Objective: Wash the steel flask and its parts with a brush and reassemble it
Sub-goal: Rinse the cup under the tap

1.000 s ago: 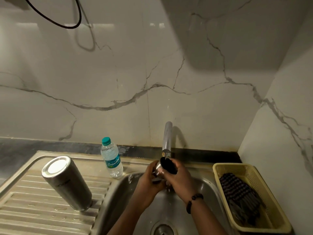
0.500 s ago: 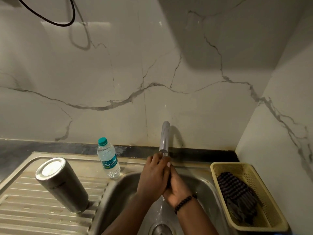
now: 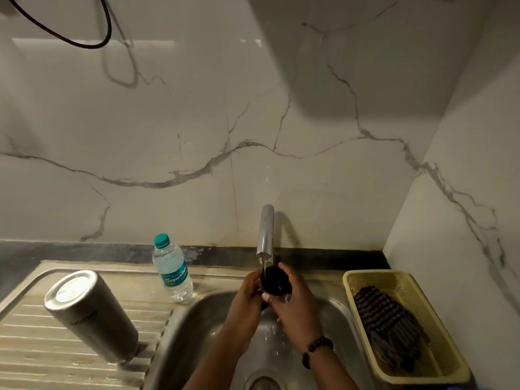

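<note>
Rinsing black cap point(image 3: 275, 280) under tap point(image 3: 266, 232) | both hands curled round it; left hand point(image 3: 247, 294), right hand point(image 3: 292, 302) | wet grip might slip, dropping it into sink point(image 3: 197, 327)

Arms: I see both forearms bare, no sleeves in view.
Right wrist: a dark, round-beaded bracelet point(image 3: 317, 351).
Hands: left hand point(image 3: 244, 302), right hand point(image 3: 292, 305), both ungloved.

Flask point(image 3: 91, 315) stands inverted on drainboard point(image 3: 33, 339), left of sink point(image 3: 194, 327). Bottle point(image 3: 172, 270) behind it, at sink's back-left corner. Tap point(image 3: 266, 232) at sink's back edge. Lid point(image 3: 275, 280) under tap, over sink. Basket point(image 3: 405, 325) right of sink; cloth point(image 3: 389, 325) in it.
</note>
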